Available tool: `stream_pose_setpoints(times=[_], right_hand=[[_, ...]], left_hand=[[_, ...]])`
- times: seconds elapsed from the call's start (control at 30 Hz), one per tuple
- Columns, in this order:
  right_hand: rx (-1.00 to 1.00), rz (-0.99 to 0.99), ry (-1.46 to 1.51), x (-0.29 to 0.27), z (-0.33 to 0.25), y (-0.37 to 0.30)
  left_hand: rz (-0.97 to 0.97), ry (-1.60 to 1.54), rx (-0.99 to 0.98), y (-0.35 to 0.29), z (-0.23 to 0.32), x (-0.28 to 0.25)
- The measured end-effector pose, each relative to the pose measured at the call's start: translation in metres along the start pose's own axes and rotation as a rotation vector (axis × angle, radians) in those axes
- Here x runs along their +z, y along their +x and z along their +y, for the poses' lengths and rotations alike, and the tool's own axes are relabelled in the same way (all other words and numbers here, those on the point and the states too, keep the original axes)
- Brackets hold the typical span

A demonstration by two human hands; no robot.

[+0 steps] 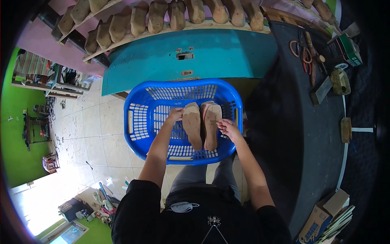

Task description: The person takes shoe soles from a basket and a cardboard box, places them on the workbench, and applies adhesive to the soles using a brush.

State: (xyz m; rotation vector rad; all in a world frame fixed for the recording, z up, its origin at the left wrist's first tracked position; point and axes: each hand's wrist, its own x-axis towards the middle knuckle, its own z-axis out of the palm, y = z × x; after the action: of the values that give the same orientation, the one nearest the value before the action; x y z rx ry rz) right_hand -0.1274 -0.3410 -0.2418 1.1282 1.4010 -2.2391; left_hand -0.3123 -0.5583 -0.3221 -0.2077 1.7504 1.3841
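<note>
Both hands work inside a blue basket (138, 122) set on the floor in front of the person's knees, btwn a teal panel (211, 53) and the legs.

Two shoe lasts lie side by side in the basket, lengthwise, soles up, touching along their inner edges. Left last (192, 124) and right last (212, 122) are tan, worn, approx. equal in shape.

Left hand (175, 115): fingers curled over the outer top edge of the left last, in contact w/ it. Grip appears partly closed; whether it fully clamps the last cannot be told from this view.

Right hand (228, 128): fingers bent, tips on the outer side edge of the right last. Hand is partly closed against the last; a full grasp cannot be confirmed.

Basket: perforated walls and base, floor tiles visible through the slots. Nothing else seen in it besides the two lasts.

Surroundings:
- Rack (170, 26) above the teal panel, carrying a row of similar lasts, tilted.
- Dark bench (300, 130) to the person's right, just beside the basket.
- On bench, far end: scissors (300, 51) w/ orange handles, wood blocks, small tools; well apart from the hands.
- Cardboard box (321, 219) at bench's near end.
- Tiled floor (93, 130) to the left.
</note>
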Motion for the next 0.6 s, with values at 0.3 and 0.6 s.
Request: stream_pose_setpoints(times=[0.3,0.6], right_hand=[[-0.431,0.131,-0.345,-0.012,0.019,0.033],[-0.57,0.209,-1.098,-0.002,0.022,0.051]], left_hand=[[0.129,0.677,0.27,0.044,-0.012,0.03],[0.21,0.859,0.048,0.044,-0.006,0.032]])
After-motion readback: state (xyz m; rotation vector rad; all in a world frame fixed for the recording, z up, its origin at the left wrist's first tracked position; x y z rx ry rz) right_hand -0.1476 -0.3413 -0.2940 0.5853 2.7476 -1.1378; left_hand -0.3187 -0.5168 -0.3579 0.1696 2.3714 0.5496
